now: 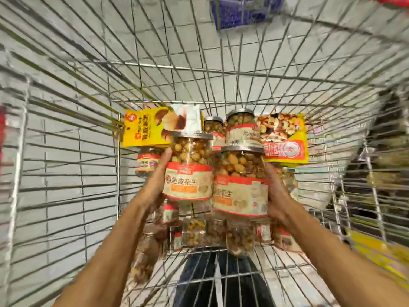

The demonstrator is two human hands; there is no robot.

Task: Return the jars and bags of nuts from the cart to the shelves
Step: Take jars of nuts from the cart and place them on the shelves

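Two clear jars of coated nuts with red-and-cream labels are lifted side by side over the wire cart [73, 138]. My left hand [156, 180] grips the left jar [190, 167] from its left side. My right hand [277, 193] grips the right jar [241, 182] from its right side. Under and behind them lie more jars [240, 127] and clear tubs of nuts [199, 231]. A yellow bag of nuts [146, 129] stands at the back left of the pile, and a second yellow-and-red bag [285, 138] at the back right.
The cart's wire walls rise on every side, close around my arms. A small jar [147, 162] sits just left of my left hand. Grey floor tiles show through the mesh. A blue object [243, 12] is beyond the cart's far end, yellow packaging [376, 253] at the right.
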